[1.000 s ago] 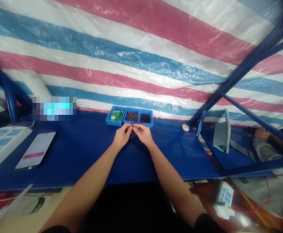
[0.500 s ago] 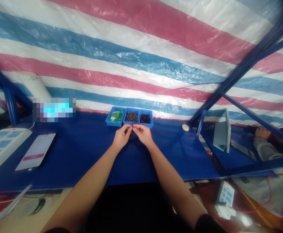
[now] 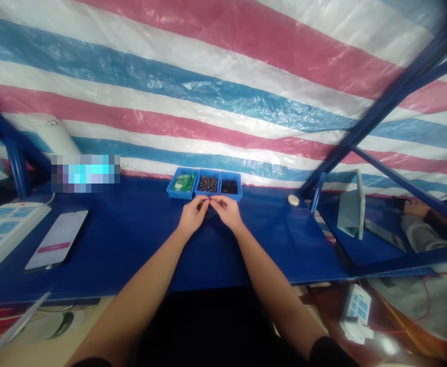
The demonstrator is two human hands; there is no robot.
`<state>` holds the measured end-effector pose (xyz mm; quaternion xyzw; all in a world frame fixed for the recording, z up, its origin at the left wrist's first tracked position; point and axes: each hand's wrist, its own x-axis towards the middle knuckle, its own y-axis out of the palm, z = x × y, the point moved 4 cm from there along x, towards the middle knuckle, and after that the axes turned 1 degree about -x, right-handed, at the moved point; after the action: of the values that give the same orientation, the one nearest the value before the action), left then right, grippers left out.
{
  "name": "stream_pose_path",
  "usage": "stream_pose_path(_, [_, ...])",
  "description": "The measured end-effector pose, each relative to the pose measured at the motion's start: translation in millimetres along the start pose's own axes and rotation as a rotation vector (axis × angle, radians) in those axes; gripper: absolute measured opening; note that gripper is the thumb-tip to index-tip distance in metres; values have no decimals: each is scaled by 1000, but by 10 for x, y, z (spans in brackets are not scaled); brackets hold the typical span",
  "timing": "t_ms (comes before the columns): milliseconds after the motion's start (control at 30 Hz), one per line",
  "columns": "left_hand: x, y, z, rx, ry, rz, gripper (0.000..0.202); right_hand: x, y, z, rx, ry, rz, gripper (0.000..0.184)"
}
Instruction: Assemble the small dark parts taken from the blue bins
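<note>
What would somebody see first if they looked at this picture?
Probably the big sheet striped red, white and blue, filling the back. Next, the left hand and right hand, close together over the blue table. Just beyond them sit three small blue trays in a row, the leftmost holding something green.

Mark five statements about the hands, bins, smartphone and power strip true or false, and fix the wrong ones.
1. The left hand and right hand are held wide apart. False: they meet or nearly meet.
2. The leftmost blue bin holds a green plastic packet. True.
3. The rightmost blue bin is empty. False: it holds small black pieces.
4. The smartphone lies face down. False: its lit screen faces up.
5. The white power strip lies left of the smartphone. True.
</note>
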<state>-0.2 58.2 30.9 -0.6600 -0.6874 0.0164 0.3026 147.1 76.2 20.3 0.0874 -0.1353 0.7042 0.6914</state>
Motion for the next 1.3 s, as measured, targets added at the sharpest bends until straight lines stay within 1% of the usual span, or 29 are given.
stream_pose_path(233, [9, -10, -6, 39, 13, 16, 27, -16, 14, -10, 19, 16, 36, 32])
stream_pose_path(500, [-4, 8, 36, -19, -3, 15, 29, -19, 1, 54, -8, -3, 10, 30])
stream_pose_path(633, [3, 13, 51, -7, 3, 19, 27, -14, 8, 27, -5, 11, 19, 31])
stream_pose_path(800, [16, 10, 36, 24, 7, 14, 29, -11, 26, -9, 7, 40, 32, 32])
stream_pose_path(1000, [3, 19, 44, 10, -6, 16, 29, -10, 5, -20, -13, 4, 13, 31])
stream_pose_path(1133, [-2, 24, 61, 14, 5, 34, 28, -4, 4, -45, -1, -14, 23, 31])
stream_pose_path(1300, [2, 21, 74, 7, 5, 29, 28, -14, 20, -23, 14, 0, 32, 31])
